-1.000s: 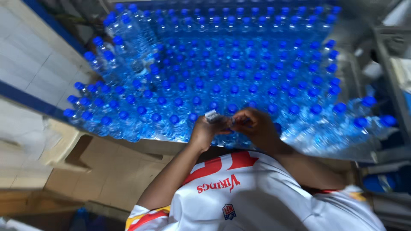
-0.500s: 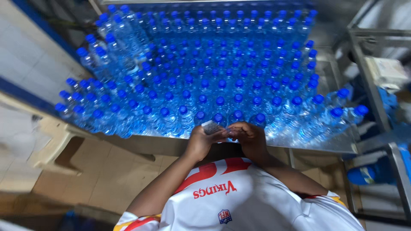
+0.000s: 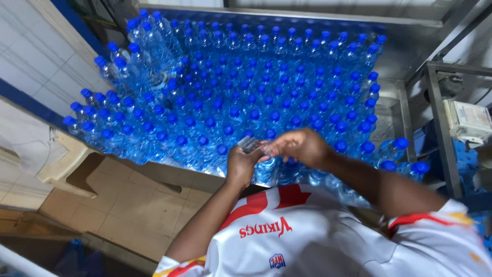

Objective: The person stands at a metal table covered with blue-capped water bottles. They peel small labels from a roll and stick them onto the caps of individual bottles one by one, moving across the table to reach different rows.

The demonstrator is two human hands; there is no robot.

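Both my hands meet over the near edge of a metal table point(image 3: 405, 61) packed with several clear water bottles with blue caps point(image 3: 256, 97). My left hand point(image 3: 240, 165) grips a small clear plastic piece point(image 3: 251, 144) at its fingertips. From the right, the fingers of my right hand point(image 3: 300, 146) curl in and pinch the same piece. The hands hover just above the nearest row of bottles, and my white and red shirt point(image 3: 307, 236) fills the bottom of the view.
A white tiled wall with a blue stripe point(image 3: 36, 66) runs along the left. A cream plastic seat point(image 3: 66, 169) stands below it on a tan tiled floor point(image 3: 128, 205). A metal frame point(image 3: 441, 123) with a white box point(image 3: 469, 120) stands at the right.
My hands stay together on the small clear piece, with the fingers shifting a little. My head has moved, so the bottles and hands sit slightly differently in view.
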